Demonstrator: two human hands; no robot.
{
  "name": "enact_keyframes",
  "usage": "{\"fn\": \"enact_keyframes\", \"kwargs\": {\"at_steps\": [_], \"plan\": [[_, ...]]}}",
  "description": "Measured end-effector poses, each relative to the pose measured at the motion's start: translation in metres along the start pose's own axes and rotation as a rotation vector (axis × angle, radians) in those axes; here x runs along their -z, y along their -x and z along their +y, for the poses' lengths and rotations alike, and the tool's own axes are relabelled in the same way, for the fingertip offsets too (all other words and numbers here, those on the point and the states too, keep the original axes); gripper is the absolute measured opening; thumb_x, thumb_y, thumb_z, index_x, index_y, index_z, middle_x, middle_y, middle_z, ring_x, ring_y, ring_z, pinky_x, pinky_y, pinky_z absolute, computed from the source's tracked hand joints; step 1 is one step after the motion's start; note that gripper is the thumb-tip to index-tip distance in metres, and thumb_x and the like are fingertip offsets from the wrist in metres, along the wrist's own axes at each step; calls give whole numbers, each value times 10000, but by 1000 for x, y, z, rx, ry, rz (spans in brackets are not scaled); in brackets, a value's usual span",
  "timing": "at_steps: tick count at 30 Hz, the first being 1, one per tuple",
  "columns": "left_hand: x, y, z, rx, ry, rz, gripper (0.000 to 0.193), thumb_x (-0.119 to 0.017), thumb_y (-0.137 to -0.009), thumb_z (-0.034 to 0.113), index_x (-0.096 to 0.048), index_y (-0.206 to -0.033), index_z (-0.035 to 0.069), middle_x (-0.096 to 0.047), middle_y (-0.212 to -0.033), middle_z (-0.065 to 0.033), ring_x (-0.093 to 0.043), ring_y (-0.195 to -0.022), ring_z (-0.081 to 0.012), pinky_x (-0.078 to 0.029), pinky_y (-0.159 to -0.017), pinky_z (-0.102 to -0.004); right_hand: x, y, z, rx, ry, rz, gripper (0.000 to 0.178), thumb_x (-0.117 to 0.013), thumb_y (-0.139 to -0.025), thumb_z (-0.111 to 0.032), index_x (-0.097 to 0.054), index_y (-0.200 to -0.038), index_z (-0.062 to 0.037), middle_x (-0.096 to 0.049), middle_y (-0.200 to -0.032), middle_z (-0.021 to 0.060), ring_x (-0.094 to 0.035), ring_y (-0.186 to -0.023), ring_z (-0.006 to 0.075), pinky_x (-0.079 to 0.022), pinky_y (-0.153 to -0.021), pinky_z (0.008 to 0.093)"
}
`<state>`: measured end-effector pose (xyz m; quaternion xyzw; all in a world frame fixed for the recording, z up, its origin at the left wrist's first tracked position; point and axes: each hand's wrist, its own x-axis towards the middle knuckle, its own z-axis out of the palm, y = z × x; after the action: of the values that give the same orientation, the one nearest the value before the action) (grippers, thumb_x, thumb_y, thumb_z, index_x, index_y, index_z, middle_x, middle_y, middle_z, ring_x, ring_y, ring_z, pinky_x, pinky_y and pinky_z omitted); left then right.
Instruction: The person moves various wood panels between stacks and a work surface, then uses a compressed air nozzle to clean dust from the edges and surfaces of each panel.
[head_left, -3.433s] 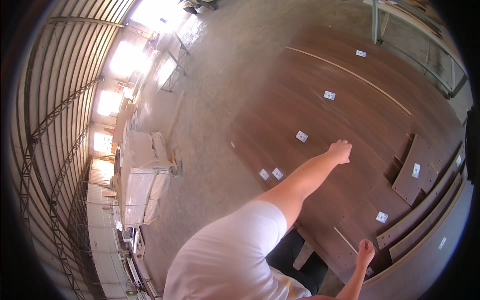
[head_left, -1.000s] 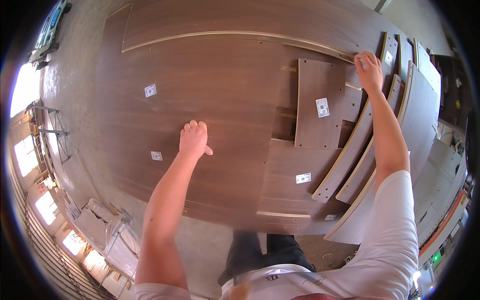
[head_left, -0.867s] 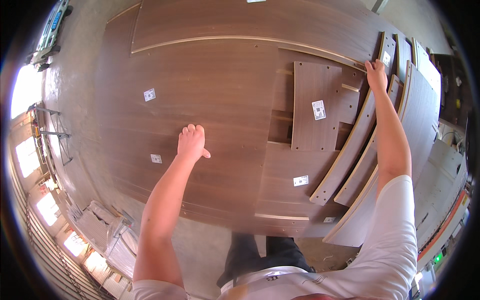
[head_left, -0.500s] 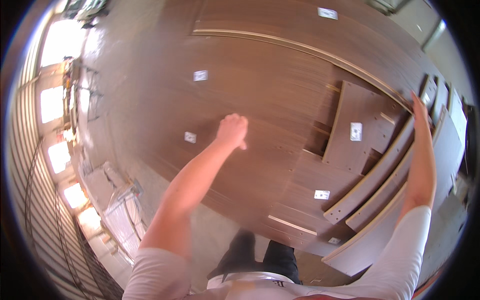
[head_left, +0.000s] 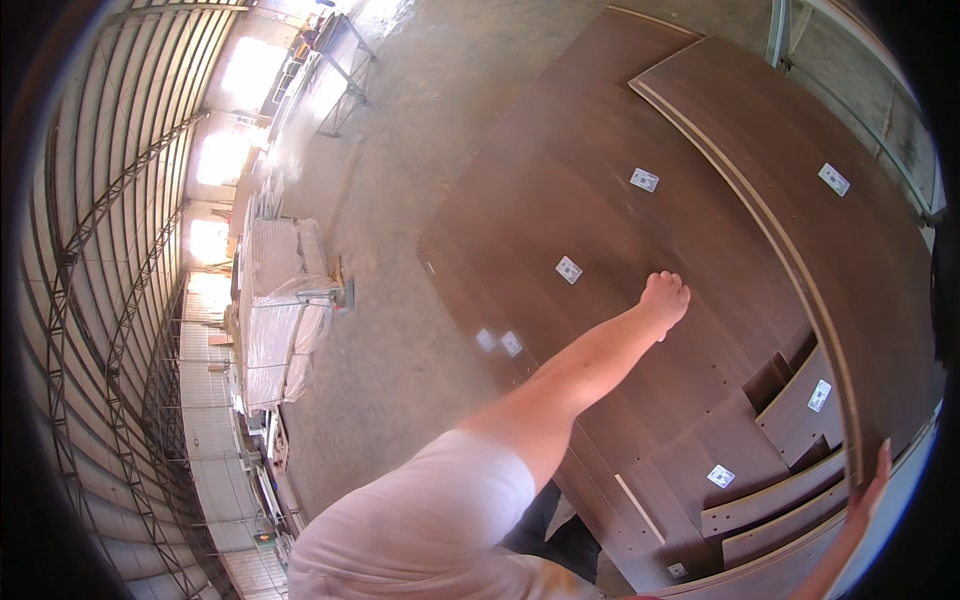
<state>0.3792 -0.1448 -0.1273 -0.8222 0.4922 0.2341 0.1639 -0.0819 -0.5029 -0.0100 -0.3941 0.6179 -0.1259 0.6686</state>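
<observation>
A long dark-brown panel [head_left: 800,150] with a pale edge lies over a larger brown panel [head_left: 600,220]. At the near end of the long panel is my right hand [head_left: 868,490], its fingers along the corner; part of its grip is hidden. Over the middle of the larger panel hovers my left hand [head_left: 665,300], fingers curled into a fist. Whatever it may hold is hidden. A smaller brown board [head_left: 800,405] shows partly from under the long panel, and narrow curved-looking strips [head_left: 770,495] lie nearer me.
White labels [head_left: 568,270] are stuck on the boards. To the left, a plastic-wrapped stack [head_left: 285,330] stands on the concrete floor [head_left: 390,260]. Metal framing [head_left: 850,110] runs along the far right, and a metal stand [head_left: 345,70] is at the back.
The view has swung left, so the boards appear farther right. The long panel now covers more of the smaller board. My left hand stays curled; my right hand stays at the long panel's end.
</observation>
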Motion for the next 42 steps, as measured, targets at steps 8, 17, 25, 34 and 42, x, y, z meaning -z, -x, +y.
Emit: {"fn": "enact_keyframes", "kwargs": {"at_steps": [8, 17, 25, 34, 42], "plan": [[6, 6, -7, -22, 78, 8, 795, -960, -535, 282, -642, -1213, 17, -621, -1151, -100, -574, -1085, -279, -476, -866, -401, -160, 176, 189, -111, -120, 68, 593, -755, -916, -405, -539, -1331, -40, -609, -1312, 54, -558, -1213, 171, -458, -1008, 347], [38, 115, -32, -245, 2832, -142, 634, -436, -1024, 606, -566, -1377, 95, -635, -1304, -93, -616, -1166, -289, -521, -949, -451, -269, 333, 235, 70, -339, -40, 451, -743, -946, -315, -552, -1238, -29, -621, -1222, 63, -569, -1117, 146, -447, -960, 297], [80, 190, 4, 83, 2411, -205, 458, -655, -921, 327, -579, -1270, 41, -639, -1234, -129, -609, -1136, -297, -496, -992, -494, -226, 399, 239, 140, -609, 98, 275, -733, -932, -195, -550, -1082, -55, -645, -1057, 46, -611, -1017, 159, -487, -918, 331], [5, 307, 146, 143, 2282, -564, 483, -722, -817, 174, -601, -1257, 13, -673, -1216, -141, -626, -1147, -335, -489, -1040, -493, -68, 536, 352, 134, -571, -32, 612, -814, -858, -290, -575, -1338, 5, -624, -1284, 81, -544, -1238, 216, -420, -1067, 391], [-11, 305, 326, 42, 1860, -801, 436, -724, -849, 235, -625, -1211, 13, -680, -1163, -133, -639, -1107, -303, -513, -980, -468, 6, 602, 391, 222, -694, 339, 774, -874, -756, -257, -504, -1381, 10, -593, -1303, 92, -538, -1232, 236, -417, -1067, 401]]}}
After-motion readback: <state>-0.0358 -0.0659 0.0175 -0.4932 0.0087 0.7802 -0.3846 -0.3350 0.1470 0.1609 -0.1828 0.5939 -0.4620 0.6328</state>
